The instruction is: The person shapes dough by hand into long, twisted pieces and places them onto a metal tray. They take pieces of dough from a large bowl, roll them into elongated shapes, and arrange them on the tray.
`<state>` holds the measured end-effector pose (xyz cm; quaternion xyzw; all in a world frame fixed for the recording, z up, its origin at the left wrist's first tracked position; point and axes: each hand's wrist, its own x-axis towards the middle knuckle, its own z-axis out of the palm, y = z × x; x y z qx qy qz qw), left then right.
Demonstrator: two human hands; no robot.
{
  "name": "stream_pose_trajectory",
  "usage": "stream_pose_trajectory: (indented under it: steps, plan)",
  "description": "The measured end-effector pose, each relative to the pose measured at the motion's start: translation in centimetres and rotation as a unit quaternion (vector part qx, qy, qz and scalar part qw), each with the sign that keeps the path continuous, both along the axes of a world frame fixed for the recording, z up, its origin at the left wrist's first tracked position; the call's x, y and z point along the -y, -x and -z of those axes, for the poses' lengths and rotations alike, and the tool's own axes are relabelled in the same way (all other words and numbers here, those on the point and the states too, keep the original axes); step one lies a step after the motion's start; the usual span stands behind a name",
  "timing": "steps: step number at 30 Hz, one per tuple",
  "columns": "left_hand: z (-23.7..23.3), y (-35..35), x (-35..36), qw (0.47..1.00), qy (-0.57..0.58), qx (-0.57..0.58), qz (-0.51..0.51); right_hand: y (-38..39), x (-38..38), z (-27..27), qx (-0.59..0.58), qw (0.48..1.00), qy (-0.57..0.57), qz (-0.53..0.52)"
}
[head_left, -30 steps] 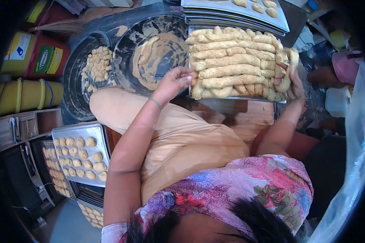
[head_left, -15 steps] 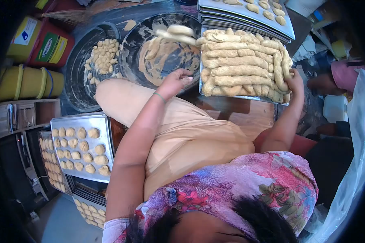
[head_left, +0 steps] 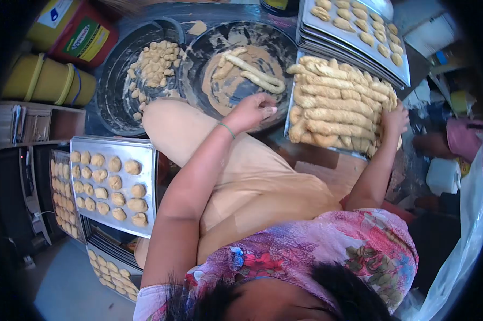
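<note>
My left hand (head_left: 254,112) hovers by the near rim of a black basin (head_left: 190,80), its fingers apart with nothing in them. In that basin a long pale dough rope (head_left: 260,77) lies bent over itself on flour, beside a shorter dough piece (head_left: 223,69). My right hand (head_left: 394,120) is at the right edge of a tray (head_left: 293,109) heaped with floury dough ropes (head_left: 338,101). Its fingers curl over a dough rope there, and the hand partly hides that rope.
Left of the basin, another dark basin (head_left: 106,101) holds many small dough lumps (head_left: 158,61). Stacked trays (head_left: 354,45) with shaped dough stand at the back right. A tray of dough balls (head_left: 115,147) sits at my left. Buckets (head_left: 89,40) stand far left. Another person's pink sleeve (head_left: 463,139) shows at right.
The pale dough rope, blurred in mid-air above the basin before, now rests bent in it. My right hand has shifted over the tray's edge ropes. The whole view has shifted slightly.
</note>
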<state>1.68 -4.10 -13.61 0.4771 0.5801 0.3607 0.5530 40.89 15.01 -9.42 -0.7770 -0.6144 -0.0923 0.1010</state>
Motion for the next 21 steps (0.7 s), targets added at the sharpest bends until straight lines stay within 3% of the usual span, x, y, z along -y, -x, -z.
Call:
stream_pose_trajectory:
  steps: [2, 3, 4, 6, 7, 9, 11, 13, 16, 18, 21]
  plan:
    - [-3.5, 2.5, -1.4, 0.998, -0.050, -0.037, -0.029, 4.4, 0.4, -1.7, 0.020, 0.981, -0.150, -0.120]
    - [-5.9, 3.6, -2.0, 0.993, -0.049, -0.050, -0.096, 7.2, 0.0, -2.4, -0.047, 0.952, -0.186, -0.237]
    - [-5.2, 5.7, -3.5, 0.985, -0.089, -0.075, -0.130, 10.9, -0.5, -3.1, -0.114, 0.905, -0.218, -0.347]
    - [-5.0, 10.0, -6.3, 0.962, -0.142, -0.127, -0.197, 20.2, 1.0, -4.3, -0.252, 0.864, -0.088, -0.428]
    - [-4.1, 12.0, -7.4, 0.946, -0.172, -0.140, -0.235, 24.0, 0.3, -3.3, -0.264, 0.812, -0.045, -0.518]
    - [-2.1, 15.4, -8.2, 0.929, -0.160, -0.180, -0.281, 31.9, 0.1, -0.3, -0.216, 0.784, 0.065, -0.578]
    - [1.3, 18.6, -7.6, 0.924, -0.081, -0.249, -0.279, 38.9, -0.5, 3.1, -0.243, 0.766, 0.231, -0.549]
    - [5.3, 21.7, -6.5, 0.912, 0.067, -0.340, -0.220, 45.2, -2.3, 11.5, -0.219, 0.767, 0.322, -0.510]
    - [1.9, 20.8, -6.2, 0.937, 0.071, -0.303, -0.161, 50.2, -2.3, 24.4, -0.129, 0.763, 0.389, -0.499]
    - [1.8, 21.3, -6.4, 0.926, 0.100, -0.327, -0.163, 51.5, -1.6, 31.1, -0.050, 0.794, 0.337, -0.504]
    - [1.2, 21.7, -7.2, 0.920, 0.097, -0.351, -0.146, 51.3, -0.1, 33.8, -0.013, 0.821, 0.265, -0.506]
